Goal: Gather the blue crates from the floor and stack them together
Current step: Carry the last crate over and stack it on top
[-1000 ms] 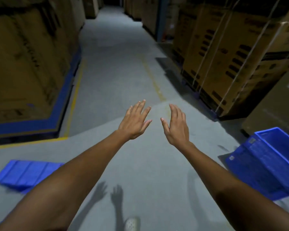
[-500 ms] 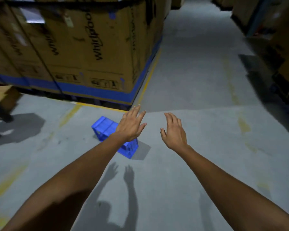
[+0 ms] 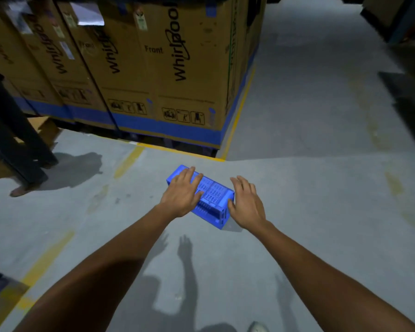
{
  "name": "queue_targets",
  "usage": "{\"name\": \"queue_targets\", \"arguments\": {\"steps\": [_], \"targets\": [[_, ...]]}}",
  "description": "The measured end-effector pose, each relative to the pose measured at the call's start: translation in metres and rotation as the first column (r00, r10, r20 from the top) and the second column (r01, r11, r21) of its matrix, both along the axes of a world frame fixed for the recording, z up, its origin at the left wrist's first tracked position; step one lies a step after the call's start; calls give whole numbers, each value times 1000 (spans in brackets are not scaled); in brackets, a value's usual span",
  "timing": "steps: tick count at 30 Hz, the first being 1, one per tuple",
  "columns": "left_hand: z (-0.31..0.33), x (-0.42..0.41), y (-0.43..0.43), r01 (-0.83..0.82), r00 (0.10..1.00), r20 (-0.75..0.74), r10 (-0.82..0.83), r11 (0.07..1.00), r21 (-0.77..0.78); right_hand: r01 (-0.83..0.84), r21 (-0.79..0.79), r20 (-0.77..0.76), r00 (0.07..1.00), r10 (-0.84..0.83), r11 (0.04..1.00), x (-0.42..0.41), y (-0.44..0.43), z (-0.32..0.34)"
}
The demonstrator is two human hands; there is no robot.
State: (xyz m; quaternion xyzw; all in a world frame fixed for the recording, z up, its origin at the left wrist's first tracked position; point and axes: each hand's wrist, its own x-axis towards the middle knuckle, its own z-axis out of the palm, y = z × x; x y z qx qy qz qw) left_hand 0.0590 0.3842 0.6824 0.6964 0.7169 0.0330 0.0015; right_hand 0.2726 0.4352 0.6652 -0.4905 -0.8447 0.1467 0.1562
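One blue crate [image 3: 213, 200] lies upside down on the grey floor, its ribbed bottom facing up. My left hand [image 3: 183, 194] hangs over its left half with fingers spread and covers part of it. Beside the crate's right end is my right hand [image 3: 246, 203], also with fingers apart. Whether either hand touches the crate I cannot tell. Neither hand holds anything.
A row of tall cardboard boxes [image 3: 153, 68] on a blue base stands just behind the crate. Another person's legs [image 3: 15, 140] stand at the left. Yellow floor lines [image 3: 127, 161] run past the boxes. An aisle [image 3: 309, 80] opens to the right.
The view has swung left from the aisle towards the boxes. The crate now sits under my hands, which have come closer to it. The blue crates seen a second ago at the right are out of view.
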Motion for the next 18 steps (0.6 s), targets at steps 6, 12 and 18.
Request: {"name": "queue_targets", "arguments": {"steps": [6, 12, 18], "targets": [[-43, -33, 77, 1, 1000, 4, -1, 998, -60, 1, -61, 61, 998, 3, 998, -34, 61, -39], [-91, -61, 148, -13, 1000, 21, 16, 988, -154, -15, -161, 140, 989, 38, 987, -74, 144, -92], [-160, -103, 205, 10, 998, 59, 2, 979, -203, -17, -204, 214, 975, 62, 979, -110, 191, -163]]}}
